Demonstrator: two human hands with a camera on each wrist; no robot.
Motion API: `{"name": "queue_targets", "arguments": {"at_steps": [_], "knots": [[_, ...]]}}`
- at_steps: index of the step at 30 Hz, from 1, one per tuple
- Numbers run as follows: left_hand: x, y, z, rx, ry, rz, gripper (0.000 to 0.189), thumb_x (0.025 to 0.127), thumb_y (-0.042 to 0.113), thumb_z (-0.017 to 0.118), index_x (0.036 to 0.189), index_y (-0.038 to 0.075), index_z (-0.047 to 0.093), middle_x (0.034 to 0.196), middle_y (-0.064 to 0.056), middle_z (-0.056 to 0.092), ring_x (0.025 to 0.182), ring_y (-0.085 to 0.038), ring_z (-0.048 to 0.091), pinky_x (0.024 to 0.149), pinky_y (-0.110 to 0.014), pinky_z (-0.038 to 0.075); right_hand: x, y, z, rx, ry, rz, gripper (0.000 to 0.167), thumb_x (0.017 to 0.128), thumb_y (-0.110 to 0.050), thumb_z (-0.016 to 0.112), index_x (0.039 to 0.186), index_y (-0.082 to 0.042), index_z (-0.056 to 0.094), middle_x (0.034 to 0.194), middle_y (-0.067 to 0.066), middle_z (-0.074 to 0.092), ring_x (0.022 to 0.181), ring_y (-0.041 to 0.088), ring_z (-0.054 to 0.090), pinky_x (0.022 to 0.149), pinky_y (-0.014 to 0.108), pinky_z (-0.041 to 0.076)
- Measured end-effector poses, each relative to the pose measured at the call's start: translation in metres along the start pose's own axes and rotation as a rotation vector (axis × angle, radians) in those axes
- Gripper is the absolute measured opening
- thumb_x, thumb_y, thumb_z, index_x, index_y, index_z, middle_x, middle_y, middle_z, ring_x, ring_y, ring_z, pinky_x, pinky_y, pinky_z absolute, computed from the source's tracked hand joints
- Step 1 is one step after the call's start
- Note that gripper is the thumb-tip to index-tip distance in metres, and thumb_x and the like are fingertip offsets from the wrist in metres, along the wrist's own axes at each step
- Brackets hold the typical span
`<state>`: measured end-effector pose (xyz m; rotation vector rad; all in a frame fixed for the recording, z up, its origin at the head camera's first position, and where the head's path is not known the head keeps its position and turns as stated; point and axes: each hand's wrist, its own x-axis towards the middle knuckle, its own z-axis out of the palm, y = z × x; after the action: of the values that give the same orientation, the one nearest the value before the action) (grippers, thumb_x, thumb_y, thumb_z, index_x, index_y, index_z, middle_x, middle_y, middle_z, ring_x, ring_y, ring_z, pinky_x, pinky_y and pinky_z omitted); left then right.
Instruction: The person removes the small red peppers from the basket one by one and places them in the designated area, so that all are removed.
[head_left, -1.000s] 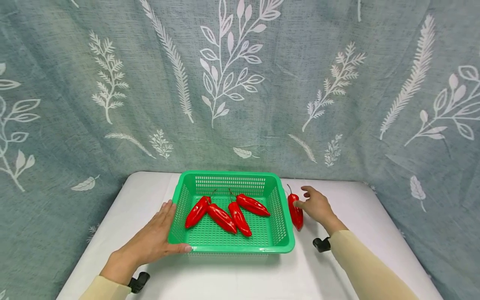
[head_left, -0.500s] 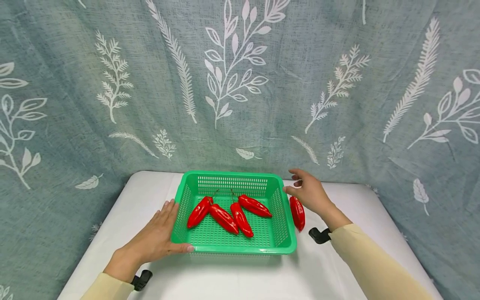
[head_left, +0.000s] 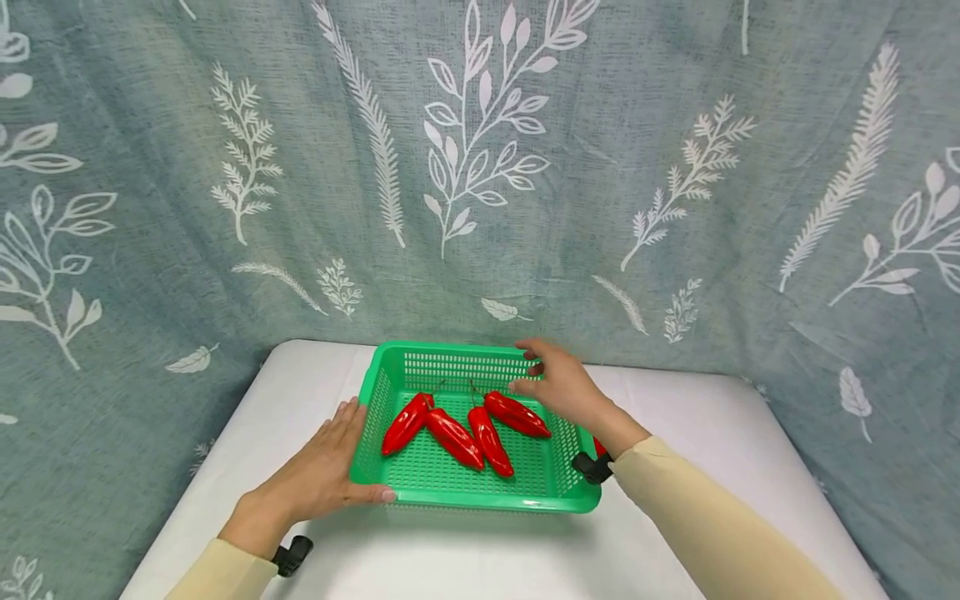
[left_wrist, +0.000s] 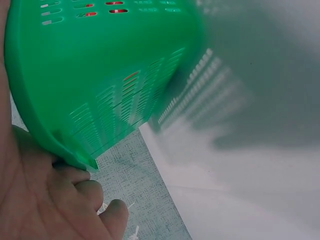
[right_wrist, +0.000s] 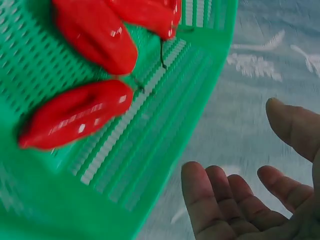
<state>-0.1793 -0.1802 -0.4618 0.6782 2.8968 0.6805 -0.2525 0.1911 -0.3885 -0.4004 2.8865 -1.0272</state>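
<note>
A green plastic basket point(head_left: 495, 501) with slotted walls holds several glossy red chili peppers point(head_left: 455, 438). My left hand point(head_left: 311, 467) rests against its left side, fingers straight along the rim and thumb on the front rim. In the left wrist view, those fingers point(left_wrist: 114, 217) reach past the basket's edge. My right hand point(head_left: 566, 387) hovers over the back right part of the basket, fingers loosely bent, holding nothing. One more red chili pepper point(head_left: 599, 447) lies just outside the basket's right wall, mostly hidden by my right wrist.
A white-covered table point(head_left: 450, 558) carries the basket. Grey-green curtain cloth point(head_left: 420, 300) with white leaf prints hangs close behind the table and along its sides. A black wrist camera mount point(head_left: 592, 467) on my right arm overlaps the basket's right rim.
From over the chili pepper outside the basket, my right hand has moved up and left, across the right rim, with nothing in it. My left hand stays at the left rim.
</note>
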Motion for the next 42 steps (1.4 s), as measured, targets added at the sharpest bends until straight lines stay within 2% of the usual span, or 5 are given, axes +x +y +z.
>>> {"name": "queue_targets", "arguments": {"at_steps": [9,14,19,25,42], "knots": [[0.002,-0.002,0.004,-0.003,-0.003,-0.005,0.137,0.079,0.083,0.070,0.164,-0.010,0.017,0.173,-0.029,0.015,0.162,-0.045,0.014,0.129,-0.060,0.023,0.026,-0.019,0.046,0.005,-0.147,-0.019,0.068,0.092,-0.022,0.082,0.153,-0.012,0.055,0.146,0.017,0.062,0.120,0.034,0.068,0.098,0.047,0.057],[0.002,-0.002,0.005,-0.005,-0.004,-0.003,0.137,0.079,0.084,0.070,0.164,-0.010,0.017,0.173,-0.030,0.015,0.162,-0.045,0.014,0.128,-0.060,0.024,0.035,-0.020,0.071,-0.002,-0.212,-0.026,0.068,0.091,-0.019,0.083,0.152,-0.013,0.056,0.142,0.020,0.064,0.113,0.030,0.069,0.094,0.046,0.058],[0.002,-0.002,0.005,-0.005,-0.009,-0.010,0.137,0.079,0.085,0.068,0.165,-0.009,0.016,0.174,-0.028,0.013,0.162,-0.044,0.014,0.129,-0.059,0.024,0.040,-0.015,0.089,0.014,-0.295,-0.038,0.072,0.092,-0.019,0.084,0.156,-0.016,0.051,0.147,0.022,0.060,0.119,0.034,0.068,0.093,0.046,0.059],[0.002,-0.003,0.006,-0.009,-0.014,-0.023,0.137,0.080,0.085,0.068,0.165,-0.008,0.015,0.175,-0.026,0.011,0.163,-0.041,0.013,0.129,-0.058,0.023,0.043,-0.012,0.101,0.028,-0.348,-0.043,0.075,0.091,-0.018,0.084,0.157,-0.015,0.049,0.148,0.022,0.058,0.116,0.034,0.068,0.093,0.047,0.059],[0.001,-0.004,0.005,-0.019,-0.023,-0.046,0.139,0.077,0.088,0.066,0.167,-0.005,0.013,0.176,-0.022,0.008,0.164,-0.037,0.011,0.130,-0.056,0.024,0.045,-0.006,0.121,-0.028,-0.391,-0.006,0.083,0.089,-0.016,0.086,0.161,-0.018,0.044,0.147,0.016,0.061,0.116,0.027,0.067,0.096,0.046,0.057]]}}
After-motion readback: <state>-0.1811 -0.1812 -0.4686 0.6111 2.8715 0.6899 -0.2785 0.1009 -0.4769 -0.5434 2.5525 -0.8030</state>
